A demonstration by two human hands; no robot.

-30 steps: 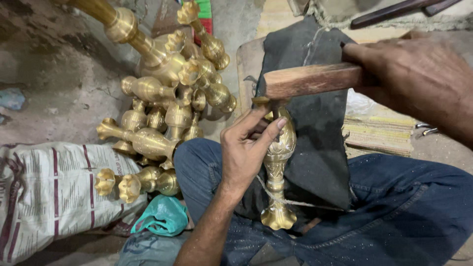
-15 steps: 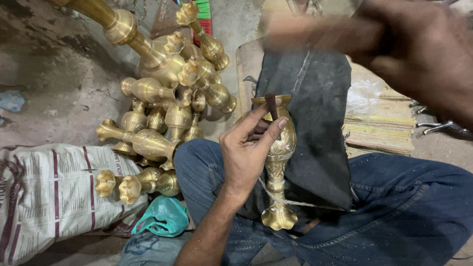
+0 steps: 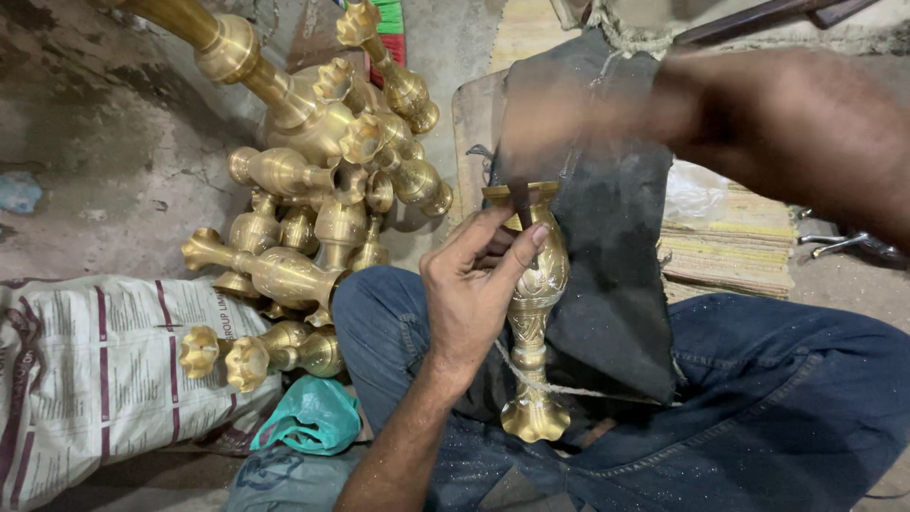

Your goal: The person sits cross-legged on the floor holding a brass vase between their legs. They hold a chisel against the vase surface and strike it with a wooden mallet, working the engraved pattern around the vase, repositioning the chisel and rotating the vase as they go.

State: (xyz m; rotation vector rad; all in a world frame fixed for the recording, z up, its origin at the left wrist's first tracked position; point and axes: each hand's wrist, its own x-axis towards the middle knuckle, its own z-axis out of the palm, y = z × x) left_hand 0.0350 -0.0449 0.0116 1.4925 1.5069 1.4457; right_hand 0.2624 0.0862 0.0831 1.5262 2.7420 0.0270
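A chased brass vase (image 3: 536, 301) lies across my lap on a dark cloth (image 3: 607, 275), tied down with a cord, its foot towards me. My left hand (image 3: 471, 289) rests on the vase's body and pinches a thin dark chisel (image 3: 521, 207) upright at the vase's mouth. My right hand (image 3: 787, 128) is a motion blur at the upper right, above the vase. It grips a wooden-handled hammer (image 3: 569, 118), which shows only as a brown smear over the cloth.
A heap of brass vases (image 3: 322, 190) lies on the dirty floor to the left. A white printed sack (image 3: 95, 370) and a green bag (image 3: 313, 417) sit at lower left. At right are a woven mat (image 3: 730, 251) and a metal tool (image 3: 844, 245).
The hammer rested on the chisel a second ago, then rose. My right hand now blurs in mid swing above the vase. My left hand and the chisel stay put.
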